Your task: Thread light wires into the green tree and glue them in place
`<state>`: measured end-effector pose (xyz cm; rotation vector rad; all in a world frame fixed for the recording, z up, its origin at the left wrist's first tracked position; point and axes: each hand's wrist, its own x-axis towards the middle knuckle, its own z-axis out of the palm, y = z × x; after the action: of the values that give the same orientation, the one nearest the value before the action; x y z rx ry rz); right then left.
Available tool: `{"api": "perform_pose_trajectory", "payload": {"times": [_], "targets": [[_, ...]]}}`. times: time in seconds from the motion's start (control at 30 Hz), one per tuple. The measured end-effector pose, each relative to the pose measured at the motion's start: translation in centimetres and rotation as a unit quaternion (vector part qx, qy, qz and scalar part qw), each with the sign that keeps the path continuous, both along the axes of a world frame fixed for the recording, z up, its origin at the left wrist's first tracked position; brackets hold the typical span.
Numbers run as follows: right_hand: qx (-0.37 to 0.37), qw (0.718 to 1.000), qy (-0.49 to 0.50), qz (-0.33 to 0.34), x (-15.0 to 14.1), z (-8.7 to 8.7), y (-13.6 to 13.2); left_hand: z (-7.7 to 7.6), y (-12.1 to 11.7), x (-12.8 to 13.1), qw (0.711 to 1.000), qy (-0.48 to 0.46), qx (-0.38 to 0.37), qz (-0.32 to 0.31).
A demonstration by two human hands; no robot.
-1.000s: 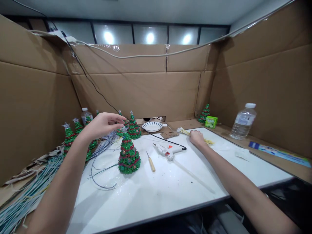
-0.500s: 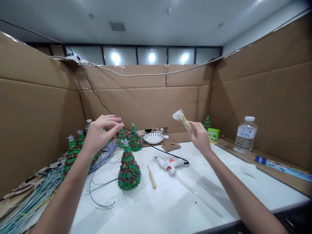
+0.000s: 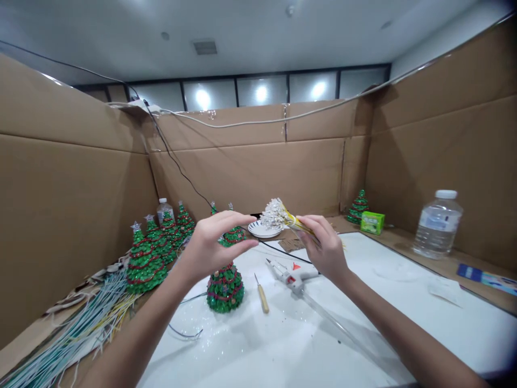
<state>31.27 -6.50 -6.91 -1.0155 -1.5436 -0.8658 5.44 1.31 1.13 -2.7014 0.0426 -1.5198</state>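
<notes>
My right hand (image 3: 324, 249) is closed round a bundle of thin yellow stems with white bead tips (image 3: 279, 215), held up above the white table (image 3: 363, 318) and tilted to the left. My left hand (image 3: 217, 241) hovers open just left of the bundle's tips, fingers stretched towards them, nothing in it. Under the left hand stands a small green glitter Christmas tree (image 3: 225, 288) with red garlands. A white glue gun (image 3: 293, 276) and a wooden-handled awl (image 3: 262, 289) lie on the table between the hands.
Several more small trees (image 3: 151, 253) stand at the left, one more tree (image 3: 357, 207) at the back right by a green box (image 3: 372, 222). A white plate (image 3: 263, 230), a water bottle (image 3: 436, 223), a pile of pale wires (image 3: 76, 334) and cardboard walls surround the table.
My right hand picked the bundle up off the table and carried it left and up. My left hand moved right towards the bundle's tips. The camera tilted slightly.
</notes>
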Motion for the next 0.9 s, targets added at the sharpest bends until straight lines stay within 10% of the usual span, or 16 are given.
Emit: {"api": "perform_pose_trajectory", "payload": {"times": [0.4,0.9], "targets": [[-0.091,0.991,0.051,0.084,-1.0,-0.4,-0.1,-1.7,-0.9,1.9,0.997,-0.065,-0.022,-0.022],[-0.203,0.96,0.104,0.16,-1.6,-1.0,0.1,-1.8,-1.4,2.3,0.951,-0.032,-0.3,-0.073]]}}
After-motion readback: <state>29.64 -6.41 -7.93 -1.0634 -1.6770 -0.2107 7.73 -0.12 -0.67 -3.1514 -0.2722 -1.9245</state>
